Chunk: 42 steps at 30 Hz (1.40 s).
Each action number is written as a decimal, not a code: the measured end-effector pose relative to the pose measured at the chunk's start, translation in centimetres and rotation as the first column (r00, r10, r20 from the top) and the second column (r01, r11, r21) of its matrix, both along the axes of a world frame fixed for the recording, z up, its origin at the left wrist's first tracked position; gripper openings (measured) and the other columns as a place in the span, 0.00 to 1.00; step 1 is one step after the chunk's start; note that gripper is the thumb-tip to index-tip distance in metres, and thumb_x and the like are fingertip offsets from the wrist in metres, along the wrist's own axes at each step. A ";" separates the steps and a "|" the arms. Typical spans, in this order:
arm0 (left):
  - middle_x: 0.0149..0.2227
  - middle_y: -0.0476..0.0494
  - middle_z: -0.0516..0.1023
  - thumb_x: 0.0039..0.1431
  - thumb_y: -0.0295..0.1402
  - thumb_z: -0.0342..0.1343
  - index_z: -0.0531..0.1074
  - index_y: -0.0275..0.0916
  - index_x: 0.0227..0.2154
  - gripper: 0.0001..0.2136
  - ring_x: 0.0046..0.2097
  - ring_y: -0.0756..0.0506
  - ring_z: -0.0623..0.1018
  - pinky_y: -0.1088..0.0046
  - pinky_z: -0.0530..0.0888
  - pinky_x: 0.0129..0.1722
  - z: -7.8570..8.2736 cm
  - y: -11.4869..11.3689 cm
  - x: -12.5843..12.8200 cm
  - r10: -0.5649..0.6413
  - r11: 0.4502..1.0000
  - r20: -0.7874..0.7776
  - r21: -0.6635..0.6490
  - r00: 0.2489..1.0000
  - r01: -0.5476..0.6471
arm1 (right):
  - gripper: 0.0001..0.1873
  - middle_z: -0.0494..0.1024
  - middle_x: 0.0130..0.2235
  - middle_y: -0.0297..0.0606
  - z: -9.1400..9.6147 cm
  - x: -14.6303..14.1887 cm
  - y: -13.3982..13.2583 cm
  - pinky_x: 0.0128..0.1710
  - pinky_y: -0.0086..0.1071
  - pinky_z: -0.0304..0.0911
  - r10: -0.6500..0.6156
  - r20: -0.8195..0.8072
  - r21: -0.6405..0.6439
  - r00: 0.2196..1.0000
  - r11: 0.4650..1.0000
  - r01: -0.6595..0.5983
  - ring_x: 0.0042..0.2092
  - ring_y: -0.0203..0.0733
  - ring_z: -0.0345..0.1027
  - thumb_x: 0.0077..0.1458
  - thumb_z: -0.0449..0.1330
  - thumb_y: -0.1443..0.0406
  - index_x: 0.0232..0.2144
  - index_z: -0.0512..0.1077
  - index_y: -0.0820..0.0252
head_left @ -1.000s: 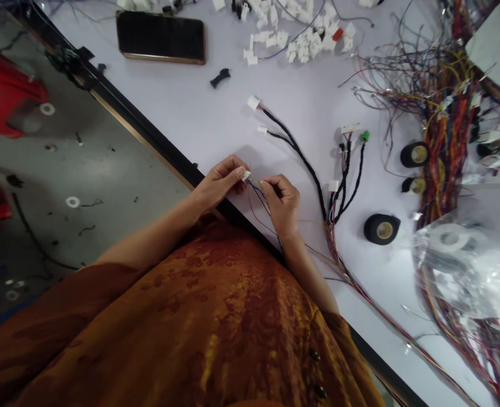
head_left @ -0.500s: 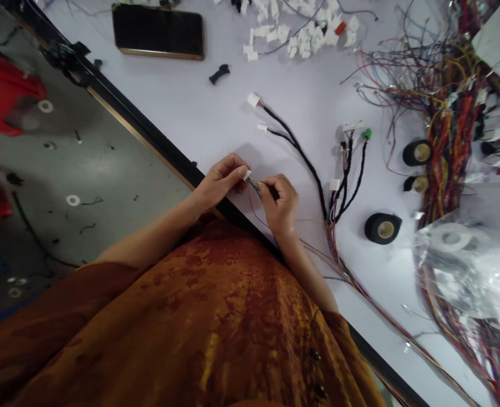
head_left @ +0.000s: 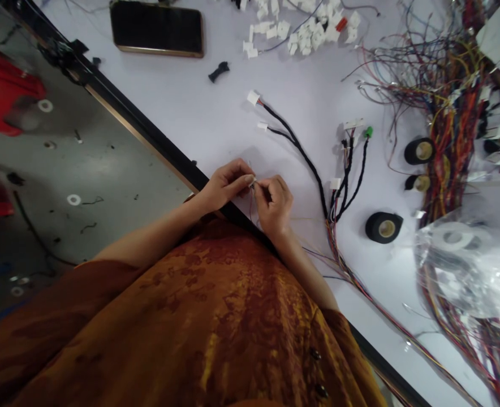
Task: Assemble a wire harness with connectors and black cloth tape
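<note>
Near the table's front edge, my left hand (head_left: 232, 182) pinches a small white connector (head_left: 253, 181), which the fingertips mostly cover. My right hand (head_left: 274, 202) is closed at the connector's wire end, thumb and forefinger pressed on thin wires (head_left: 250, 204). The fingertips of both hands almost meet. To the right lies a wire harness (head_left: 307, 157) with black-taped branches, white connectors (head_left: 253, 98) and a green connector (head_left: 368, 133). Its untaped wires (head_left: 373, 302) run toward the lower right.
Black tape rolls (head_left: 384, 228) lie right of the harness. A thick bundle of coloured wires (head_left: 453, 135) and a clear plastic bag (head_left: 466, 265) fill the right side. Loose white connectors (head_left: 311, 34) and a phone (head_left: 156, 29) lie at the back. The black table edge (head_left: 148, 130) runs diagonally.
My right hand has shifted slightly left, closer to my left fingertips. The connector is now more covered by the fingers, and less of its wires shows between the hands.
</note>
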<state>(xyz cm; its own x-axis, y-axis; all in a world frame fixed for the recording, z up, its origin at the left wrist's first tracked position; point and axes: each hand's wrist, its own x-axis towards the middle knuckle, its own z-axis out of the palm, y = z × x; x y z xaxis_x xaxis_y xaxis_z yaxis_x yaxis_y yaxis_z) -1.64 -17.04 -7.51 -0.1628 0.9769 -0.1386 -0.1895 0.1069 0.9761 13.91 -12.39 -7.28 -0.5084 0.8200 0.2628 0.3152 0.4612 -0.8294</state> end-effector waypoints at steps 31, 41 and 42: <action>0.25 0.51 0.71 0.63 0.39 0.60 0.71 0.39 0.33 0.09 0.25 0.55 0.69 0.80 0.68 0.24 0.0 -1.7 -1.0 -0.002 1.000 -0.026 0.007 1.000 0.002 | 0.10 0.73 0.33 0.35 0.2 -0.1 2.1 0.37 0.33 0.63 0.027 0.072 -0.181 0.997 0.983 -0.013 0.36 0.37 0.66 0.64 0.57 0.60 0.31 0.71 0.58; 0.23 0.52 0.71 0.61 0.44 0.61 0.70 0.40 0.32 0.12 0.23 0.54 0.70 0.79 0.68 0.24 -0.7 -1.4 -1.3 0.069 0.997 0.125 -0.031 0.990 -0.066 | 0.08 0.69 0.34 0.37 0.3 -3.0 3.9 0.43 0.38 0.63 0.113 0.271 -0.102 0.956 0.991 -0.088 0.37 0.40 0.63 0.56 0.55 0.72 0.28 0.62 0.57; 0.23 0.52 0.72 0.61 0.44 0.61 0.70 0.40 0.32 0.13 0.24 0.54 0.70 0.79 0.69 0.25 -0.9 -1.3 -1.3 0.074 0.997 0.155 -0.038 0.985 -0.069 | 0.07 0.68 0.32 0.34 0.7 -2.6 4.0 0.40 0.35 0.62 0.131 0.205 -0.164 0.970 0.982 -0.097 0.35 0.38 0.62 0.57 0.55 0.72 0.29 0.62 0.56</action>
<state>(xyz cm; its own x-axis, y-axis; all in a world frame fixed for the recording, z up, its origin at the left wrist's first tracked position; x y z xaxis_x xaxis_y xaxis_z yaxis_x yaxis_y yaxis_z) -2.95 -18.35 -8.39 -0.2056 0.9581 -0.1993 -0.3477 0.1189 0.9300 11.33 -8.42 -6.61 -0.6317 0.7751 0.0143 0.4459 0.3783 -0.8112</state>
